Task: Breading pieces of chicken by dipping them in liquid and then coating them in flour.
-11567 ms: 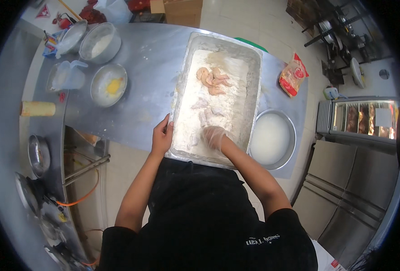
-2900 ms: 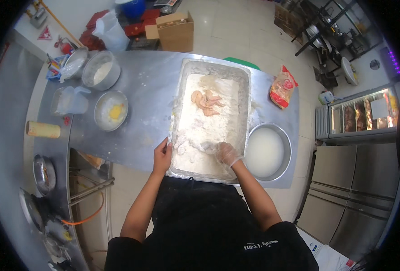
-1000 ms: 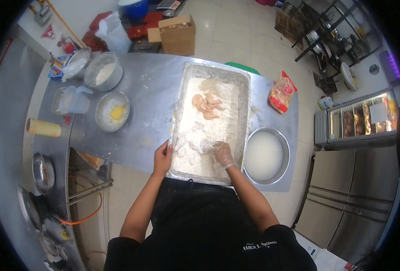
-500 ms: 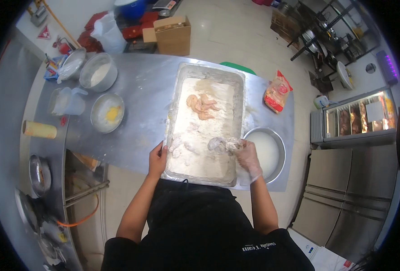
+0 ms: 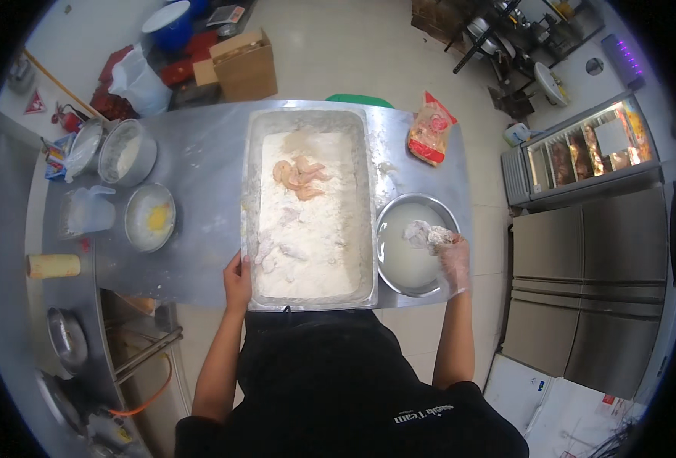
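My gloved right hand [image 5: 454, 259] pinches a flour-coated chicken wing [image 5: 428, 233] over the steel bowl [image 5: 381, 267] of cloudy whitish liquid. I cannot tell whether the wing touches the liquid. With bare fingers, my left hand [image 5: 237, 284] holds the near left rim of the deep metal tray [image 5: 369, 229]. White flour [image 5: 315, 259] covers the tray's bottom. Raw, uncoated chicken pieces [image 5: 300, 177] lie on the flour in the far half, and several floured pieces [image 5: 268, 248] rest nearer the left wall.
A red and clear plastic packet [image 5: 431, 131] lies behind the liquid bowl. To the left stand a bowl with yellow powder on white [image 5: 150, 219], a deep flour pot [image 5: 127, 153] and a plastic jug [image 5: 92, 209]. A cardboard box [image 5: 243, 67] sits beyond the steel table [image 5: 201, 153].
My right hand has carried the floured chicken wing rightward, from above the tray to above the liquid bowl. My left hand stays on the tray rim. The whole view has shifted a little.
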Motion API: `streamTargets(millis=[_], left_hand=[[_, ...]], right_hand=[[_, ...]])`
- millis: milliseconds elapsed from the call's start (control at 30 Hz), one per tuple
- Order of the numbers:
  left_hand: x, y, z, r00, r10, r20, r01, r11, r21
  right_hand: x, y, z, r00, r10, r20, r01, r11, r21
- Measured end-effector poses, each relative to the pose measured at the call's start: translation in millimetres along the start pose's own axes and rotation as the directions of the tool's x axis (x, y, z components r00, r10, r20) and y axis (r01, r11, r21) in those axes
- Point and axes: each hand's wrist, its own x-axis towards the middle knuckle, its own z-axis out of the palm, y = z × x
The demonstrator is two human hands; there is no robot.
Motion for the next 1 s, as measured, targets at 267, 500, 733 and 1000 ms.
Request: streamTargets(millis=[267,500,733,1000], left_hand=[[-1.3,3.4,3.3,1.0,0.025,0.01,-0.025,0.999,0.022],[0.9,-5.3,-1.5,0.999,-0.036,0.016,0.035,0.997,0.074],[0.0,-5.7,-2.4,0.999,0.041,0.0,-0.041,0.997,0.066],[-2.0,2.5,0.0,1.0,-0.013,0.019,0.011,0.997,0.078]], right_hand=[[5.0,15.5,4.7,0.996,0.081,-0.046,-0.083,0.995,-0.048],[23.5,56.7,10.6,0.997,0.057,-0.047,-0.061,0.995,-0.081],[20.6,59.2,37.5,0.999,0.037,0.013,-0.034,0.977,-0.209],[31.1,110.8,51.4,0.968,-0.25,0.024,0.243,0.91,-0.336]])
